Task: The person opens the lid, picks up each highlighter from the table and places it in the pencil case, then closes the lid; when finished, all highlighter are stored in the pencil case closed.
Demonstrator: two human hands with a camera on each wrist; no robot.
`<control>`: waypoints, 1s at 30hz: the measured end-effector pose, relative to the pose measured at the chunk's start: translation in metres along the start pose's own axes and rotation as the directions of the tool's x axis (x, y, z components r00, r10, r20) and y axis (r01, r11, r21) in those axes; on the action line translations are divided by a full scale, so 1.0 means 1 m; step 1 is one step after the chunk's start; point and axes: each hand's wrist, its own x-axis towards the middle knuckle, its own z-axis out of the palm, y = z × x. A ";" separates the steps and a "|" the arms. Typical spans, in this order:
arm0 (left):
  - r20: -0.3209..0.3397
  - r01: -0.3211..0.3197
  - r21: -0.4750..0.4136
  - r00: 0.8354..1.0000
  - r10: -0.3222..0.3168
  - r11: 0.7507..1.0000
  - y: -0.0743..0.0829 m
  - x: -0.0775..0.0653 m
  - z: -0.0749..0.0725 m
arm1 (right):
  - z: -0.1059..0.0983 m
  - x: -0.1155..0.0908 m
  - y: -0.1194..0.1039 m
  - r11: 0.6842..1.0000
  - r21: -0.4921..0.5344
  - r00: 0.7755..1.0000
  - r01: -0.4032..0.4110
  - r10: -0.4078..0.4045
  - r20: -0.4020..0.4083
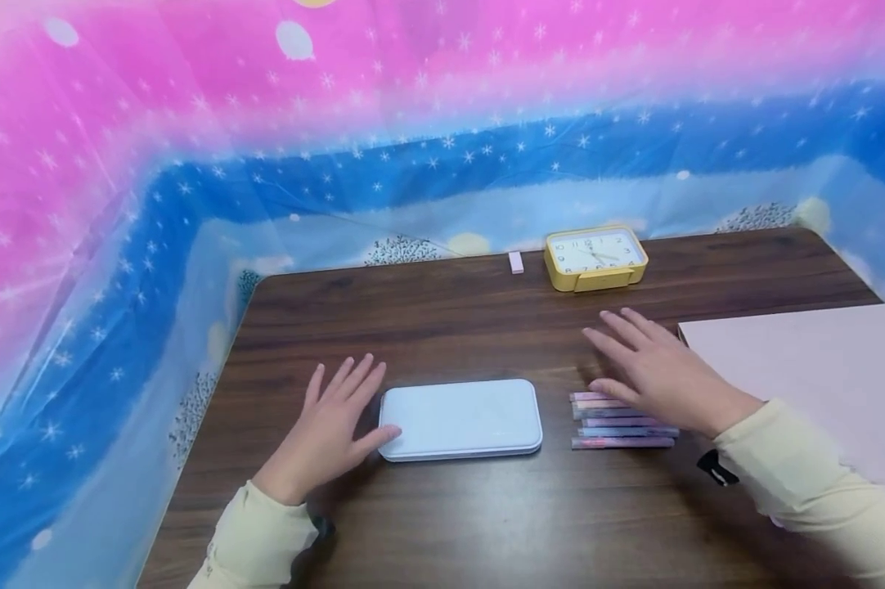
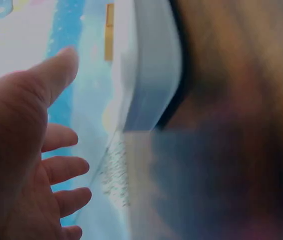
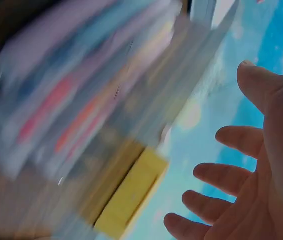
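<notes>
A pale blue-white flat case (image 1: 460,417) with rounded corners lies closed on the dark wooden table. Beside its left end is my left hand (image 1: 328,429), fingers spread, the thumb overlapping the case's edge in the head view. In the left wrist view the same case (image 2: 154,65) appears close by, and the palm holds nothing. To the right of the case, several slim pens (image 1: 622,433) in pink, purple and blue lie side by side in a row. My right hand (image 1: 659,372) hovers over their far end with its fingers extended. The right wrist view shows that palm bare, near the blurred pens (image 3: 71,95).
A yellow alarm clock (image 1: 597,260) stands at the table's back edge, with a small pink-and-white eraser (image 1: 516,263) to its left. A large pale pink board (image 1: 818,360) lies at the right, under the right forearm. Patterned pink-and-blue cloth (image 1: 413,180) surrounds the table (image 1: 384,319).
</notes>
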 end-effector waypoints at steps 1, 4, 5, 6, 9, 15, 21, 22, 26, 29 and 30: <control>0.012 -0.012 -0.011 1.000 0.012 1.000 0.001 -0.001 0.003 | 0.002 0.001 -0.006 1.000 0.003 1.000 0.027 -0.027 -0.001; 0.049 -0.037 -0.034 0.998 0.039 0.999 0.004 -0.002 0.012 | 0.009 0.006 -0.025 0.993 0.024 0.993 0.117 -0.117 -0.006; 0.059 -0.041 -0.043 0.997 0.043 0.998 0.004 -0.003 0.014 | 0.011 0.008 -0.031 0.988 0.032 0.989 0.149 -0.149 -0.010; 0.068 -0.044 -0.050 0.997 0.047 0.998 0.005 -0.003 0.016 | 0.013 0.009 -0.037 0.983 0.039 0.984 0.177 -0.177 -0.009; 0.078 -0.047 -0.064 0.996 0.052 0.997 0.006 -0.003 0.020 | 0.019 0.015 -0.053 0.970 0.062 0.972 0.236 -0.237 0.001; 0.071 -0.051 -0.054 0.996 0.055 0.997 0.007 -0.002 0.024 | 0.026 0.023 -0.074 0.955 0.106 0.957 0.277 -0.284 0.058; 0.063 -0.044 -0.064 0.997 0.048 0.997 0.006 -0.002 0.026 | 0.031 0.027 -0.083 0.950 0.125 0.951 0.287 -0.297 0.079; 0.065 -0.038 -0.065 0.997 0.042 0.997 0.006 -0.002 0.026 | 0.031 0.028 -0.083 0.949 0.128 0.951 0.287 -0.299 0.084; 0.071 -0.025 -0.066 0.997 0.030 0.998 0.007 -0.002 0.025 | 0.030 0.032 -0.084 0.946 0.132 0.946 0.295 -0.309 0.098; 0.070 -0.030 -0.060 0.997 0.034 0.998 0.007 0.000 0.025 | 0.029 0.037 -0.083 0.941 0.123 0.940 0.315 -0.328 0.097; 0.069 -0.033 -0.058 0.997 0.037 0.998 0.007 0.000 0.025 | 0.028 0.039 -0.083 0.940 0.118 0.938 0.321 -0.332 0.098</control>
